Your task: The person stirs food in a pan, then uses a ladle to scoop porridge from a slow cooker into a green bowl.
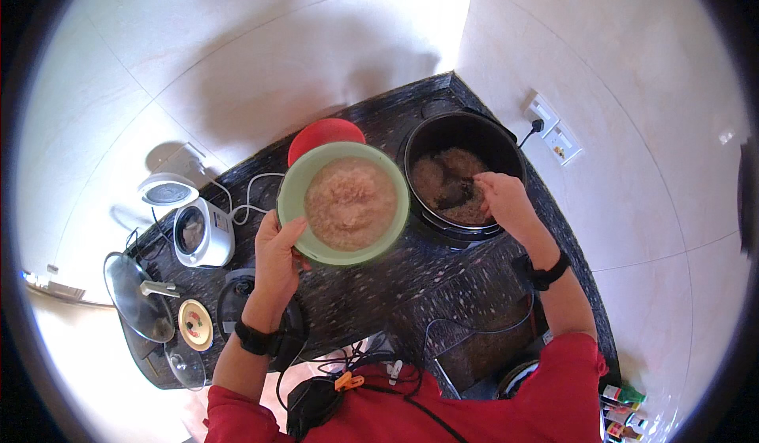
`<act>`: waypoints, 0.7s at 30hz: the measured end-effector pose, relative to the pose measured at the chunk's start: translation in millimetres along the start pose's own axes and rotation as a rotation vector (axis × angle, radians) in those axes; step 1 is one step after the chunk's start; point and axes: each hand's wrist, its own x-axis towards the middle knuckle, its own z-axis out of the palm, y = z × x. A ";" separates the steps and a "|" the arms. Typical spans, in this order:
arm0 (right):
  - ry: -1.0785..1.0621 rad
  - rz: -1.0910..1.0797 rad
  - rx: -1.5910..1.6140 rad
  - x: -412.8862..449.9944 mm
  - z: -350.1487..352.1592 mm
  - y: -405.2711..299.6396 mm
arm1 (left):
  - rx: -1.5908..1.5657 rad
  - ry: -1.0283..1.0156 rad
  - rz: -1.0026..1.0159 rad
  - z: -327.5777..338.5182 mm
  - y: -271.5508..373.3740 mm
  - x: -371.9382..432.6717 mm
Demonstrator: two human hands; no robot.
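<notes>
My left hand (278, 253) grips the rim of a light green bowl (284, 205), thumb on top, with pinkish-brown porridge-like food (351, 203) in it. Beside the bowl, to its right, stands a dark cooker pot (504, 140) holding brownish food in liquid. My right hand (504, 197) reaches over the pot's right side, fingers pinched on a dark utensil (459, 192) whose lower end is in the food. Partly hidden behind the green bowl is a red bowl (326, 134).
A small white rice cooker (219, 235) with its lid raised stands at left on the dark stone counter (356, 300). Glass lids (139, 294), a cream enamel lid (195, 324) and a black cooker lid (237, 292) lie nearby. A plug (537, 125) sits in a wall socket; bottles (622, 394) stand lower right.
</notes>
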 end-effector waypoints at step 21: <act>0.193 0.302 0.717 -38.2 -84.8 -17.0 | -0.017 -0.071 0.072 28.1 0.6 1.4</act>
